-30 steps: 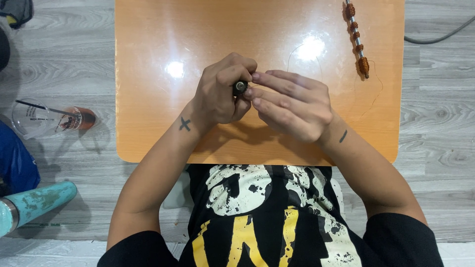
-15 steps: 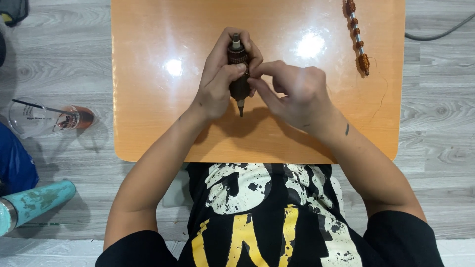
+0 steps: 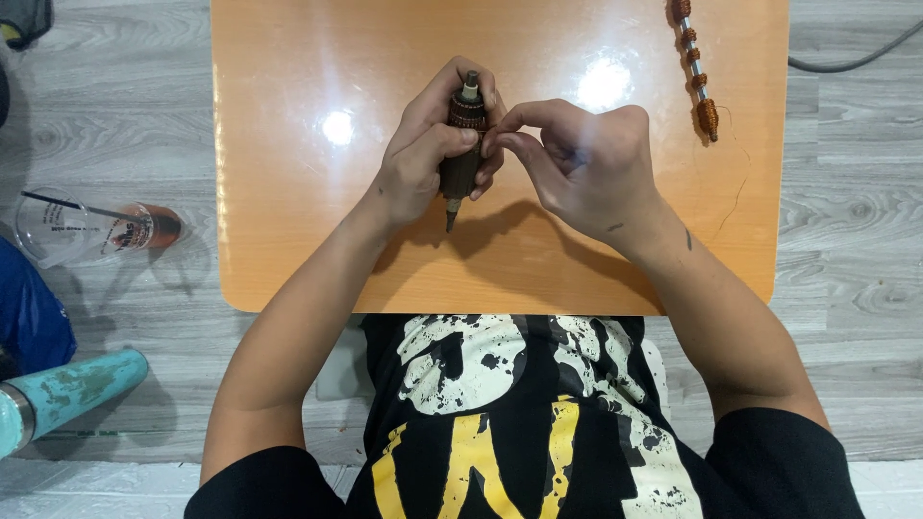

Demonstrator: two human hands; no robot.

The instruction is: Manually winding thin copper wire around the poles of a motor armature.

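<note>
two hands (image 3: 500,154) on motor armature (image 3: 461,154)

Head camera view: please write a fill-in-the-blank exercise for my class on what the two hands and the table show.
1. The left hand grips a dark motor rotor above the ____ table.
2. The right hand pinches at the rotor's ____ band.
3. A second rotor lies at the table's far ____ corner.
4. A plastic cup lies on the ____.

Missing words: orange; copper; right; floor
</note>
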